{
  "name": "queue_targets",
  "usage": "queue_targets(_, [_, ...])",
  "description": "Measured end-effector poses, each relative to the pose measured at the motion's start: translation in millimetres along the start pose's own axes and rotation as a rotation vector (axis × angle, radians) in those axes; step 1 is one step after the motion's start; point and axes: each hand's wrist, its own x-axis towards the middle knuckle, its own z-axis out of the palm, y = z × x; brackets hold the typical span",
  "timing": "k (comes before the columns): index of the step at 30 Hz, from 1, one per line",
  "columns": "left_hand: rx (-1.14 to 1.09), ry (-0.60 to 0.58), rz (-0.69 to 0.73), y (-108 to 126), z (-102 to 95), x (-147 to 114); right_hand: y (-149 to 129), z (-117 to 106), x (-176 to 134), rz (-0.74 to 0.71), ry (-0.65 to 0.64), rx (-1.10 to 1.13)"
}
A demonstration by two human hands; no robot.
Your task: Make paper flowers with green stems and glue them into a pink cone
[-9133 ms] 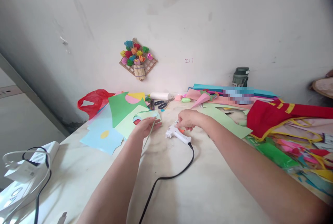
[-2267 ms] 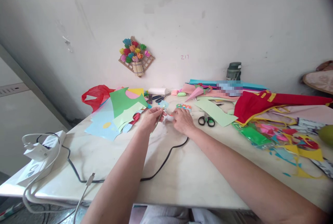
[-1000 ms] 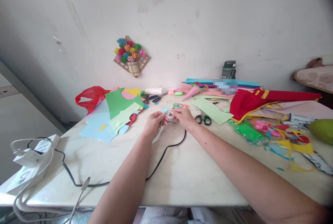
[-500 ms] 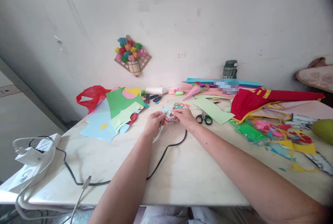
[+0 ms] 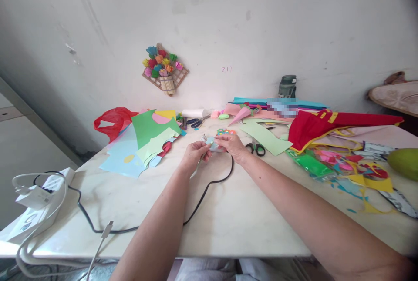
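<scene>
Over the middle of the table, my left hand (image 5: 195,152) and my right hand (image 5: 231,144) almost meet. Between their fingertips is a small light-blue paper piece (image 5: 210,141); both hands pinch it, the left from its near left side, the right from its right edge. A thin pale strip hangs below my left fingers, partly hidden by the hand. Small colourful paper flowers (image 5: 226,132) lie just beyond my right hand. To the right of that hand rest black-handled scissors (image 5: 255,148).
Coloured paper sheets (image 5: 122,150) and a red plastic bag (image 5: 114,120) lie at left. A black cable (image 5: 209,185) crosses the table towards a power strip (image 5: 54,189). At right are a red cloth (image 5: 307,131), paper scraps (image 5: 355,181) and a green fruit (image 5: 403,163).
The blue paper piece has shifted and turned slightly to the right between my fingertips, and my right fingers have moved a little closer over it. The camera view has moved slightly.
</scene>
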Motion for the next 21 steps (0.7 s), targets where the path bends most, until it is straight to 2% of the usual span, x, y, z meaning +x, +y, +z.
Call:
queue_targets(11, [0.083, -0.009, -0.003, 5, 3.2, -3, -3, 2, -3, 0.038, 0.015, 0.021])
queue_targets(21, [0.166, -0.013, 0.009, 3, 4.7, -2, 8, 2, 4, -0.033, 0.014, -0.074])
